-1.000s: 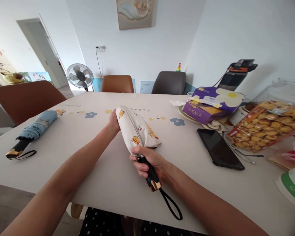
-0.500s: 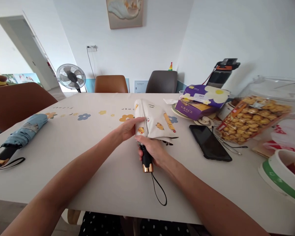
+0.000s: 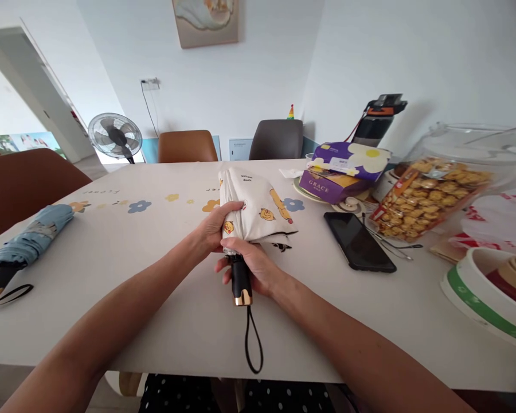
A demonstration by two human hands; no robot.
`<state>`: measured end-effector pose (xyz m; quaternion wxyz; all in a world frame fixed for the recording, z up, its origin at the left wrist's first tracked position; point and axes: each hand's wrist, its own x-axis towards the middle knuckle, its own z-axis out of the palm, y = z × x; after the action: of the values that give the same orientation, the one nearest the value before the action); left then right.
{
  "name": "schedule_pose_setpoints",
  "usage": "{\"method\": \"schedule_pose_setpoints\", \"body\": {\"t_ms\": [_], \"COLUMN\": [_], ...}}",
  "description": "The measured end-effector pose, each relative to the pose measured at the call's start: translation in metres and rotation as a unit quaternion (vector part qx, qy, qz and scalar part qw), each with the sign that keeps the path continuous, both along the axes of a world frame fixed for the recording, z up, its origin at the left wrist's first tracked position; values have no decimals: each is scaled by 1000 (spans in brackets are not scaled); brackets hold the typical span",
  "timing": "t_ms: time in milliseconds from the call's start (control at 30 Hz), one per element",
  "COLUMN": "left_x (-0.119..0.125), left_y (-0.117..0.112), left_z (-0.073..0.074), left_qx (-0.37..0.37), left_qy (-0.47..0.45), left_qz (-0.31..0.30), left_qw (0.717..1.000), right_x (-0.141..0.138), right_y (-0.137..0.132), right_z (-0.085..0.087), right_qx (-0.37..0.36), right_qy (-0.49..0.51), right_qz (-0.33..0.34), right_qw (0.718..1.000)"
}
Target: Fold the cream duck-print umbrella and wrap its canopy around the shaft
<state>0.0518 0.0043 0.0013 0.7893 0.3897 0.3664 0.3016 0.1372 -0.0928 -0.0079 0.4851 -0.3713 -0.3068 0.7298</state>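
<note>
Both my hands are on a collapsed white folding umbrella (image 3: 258, 212) with yellow cartoon prints. Its canopy points away from me, and its loose folds fan out to the right. My left hand (image 3: 217, 226) wraps the left side of the canopy, thumb lying on top of the fabric. Just below it, my right hand (image 3: 255, 261) grips the canopy's base where it meets the black handle, thumb across the cloth. The handle (image 3: 241, 284) ends in a gold cap with a black wrist loop (image 3: 253, 350) hanging toward me. Fingers under the umbrella are partly hidden.
A furled blue umbrella (image 3: 36, 235) lies at the left. On the right are a black phone (image 3: 359, 241), cables, a purple tissue pack (image 3: 350, 160) on a GRACE box, a clear jar of walnuts (image 3: 430, 198) and a white-green tape roll (image 3: 481, 304). Chairs stand beyond the table (image 3: 155, 321).
The view has shifted slightly to the right. The umbrella is turned a little in my hands, its wrist loop swinging left, and my right hand's fingers show more left of the handle.
</note>
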Motion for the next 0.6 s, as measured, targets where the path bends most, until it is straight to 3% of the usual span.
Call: {"method": "schedule_pose_setpoints", "body": {"t_ms": [100, 167, 233, 333, 400, 500, 600], "left_x": [-5, -8, -9, -6, 0, 18, 45], "left_y": [7, 16, 23, 20, 11, -1, 0], "left_z": [-5, -12, -17, -13, -3, 13, 23], "left_qx": [133, 241, 309, 397, 461, 547, 647], "left_qy": [95, 226, 337, 362, 345, 354, 374], "left_qz": [-3, 57, 132, 181, 159, 72, -70], "left_qw": [987, 942, 879, 824, 802, 755, 661], "right_x": [1, 4, 6, 8, 8, 7, 8], "right_y": [4, 8, 12, 14, 14, 14, 14], "right_z": [-2, -4, -7, -9, -10, -12, -16], "right_qx": [-66, -112, -136, -143, -148, -145, -124], "right_qy": [-27, -18, 2, 11, 11, 21, 32], "right_qz": [-36, -57, -58, -47, -46, -40, -35], "right_qw": [997, 992, 989, 989, 988, 988, 991]}}
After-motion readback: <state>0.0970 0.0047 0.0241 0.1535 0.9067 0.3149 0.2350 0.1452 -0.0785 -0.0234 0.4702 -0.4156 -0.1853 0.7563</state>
